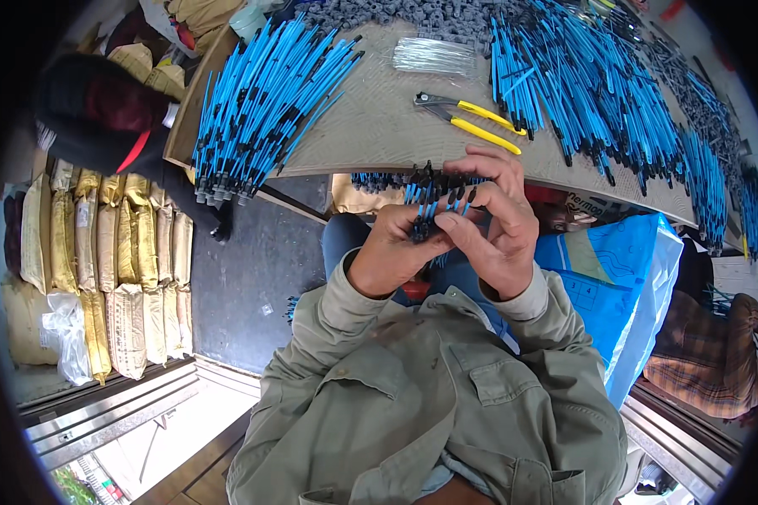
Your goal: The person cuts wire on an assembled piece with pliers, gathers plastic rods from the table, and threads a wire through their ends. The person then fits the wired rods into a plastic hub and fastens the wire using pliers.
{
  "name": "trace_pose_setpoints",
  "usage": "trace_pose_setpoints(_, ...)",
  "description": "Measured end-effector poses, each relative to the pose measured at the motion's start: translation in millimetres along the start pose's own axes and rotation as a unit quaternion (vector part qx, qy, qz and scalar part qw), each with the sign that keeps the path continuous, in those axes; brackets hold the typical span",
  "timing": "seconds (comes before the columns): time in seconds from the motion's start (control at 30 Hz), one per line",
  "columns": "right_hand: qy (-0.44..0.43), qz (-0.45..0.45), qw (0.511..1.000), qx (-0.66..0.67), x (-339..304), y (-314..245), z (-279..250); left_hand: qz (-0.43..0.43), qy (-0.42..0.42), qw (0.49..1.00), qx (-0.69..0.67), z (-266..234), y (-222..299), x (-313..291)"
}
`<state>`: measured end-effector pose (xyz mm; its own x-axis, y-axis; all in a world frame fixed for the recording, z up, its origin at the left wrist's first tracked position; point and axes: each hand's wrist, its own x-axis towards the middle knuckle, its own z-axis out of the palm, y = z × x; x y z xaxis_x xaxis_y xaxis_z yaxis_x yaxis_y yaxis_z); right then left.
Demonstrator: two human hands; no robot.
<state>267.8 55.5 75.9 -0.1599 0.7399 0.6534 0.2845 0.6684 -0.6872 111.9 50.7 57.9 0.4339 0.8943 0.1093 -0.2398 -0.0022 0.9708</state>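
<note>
A bundle of thin blue rods with black ends stands between my two hands, held in front of my chest just off the table's near edge. My left hand is closed around the bundle from the left. From the right, the curled fingers and thumb of my right hand close on rods at the bundle's side. My palms and fingers hide the lower part of the bundle. Beyond my hands, pliers with yellow handles lie on the table.
A fan of blue rods lies at the table's left, and larger heaps cover its right. Thin clear strips and grey parts lie farther back. Stacked sacks stand left; a blue bag is at my right.
</note>
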Motion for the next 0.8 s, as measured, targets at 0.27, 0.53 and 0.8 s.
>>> trace_pose_setpoints(0.27,-0.066,-0.002,0.997,0.048,9.1,3.2,-6.1,0.059,-0.033,0.995,0.076,-2.0,-13.4,8.9)
trace_pose_setpoints(0.53,-0.169,-0.038,0.973,0.151,38.6,6.0,-19.8,0.084,-0.006,0.972,0.221,-11.9,4.6,0.1)
trace_pose_setpoints(0.8,0.133,0.003,0.852,-0.507,177.8,183.2,-173.2,0.139,-0.002,0.986,-0.088,-20.9,35.8,-21.6)
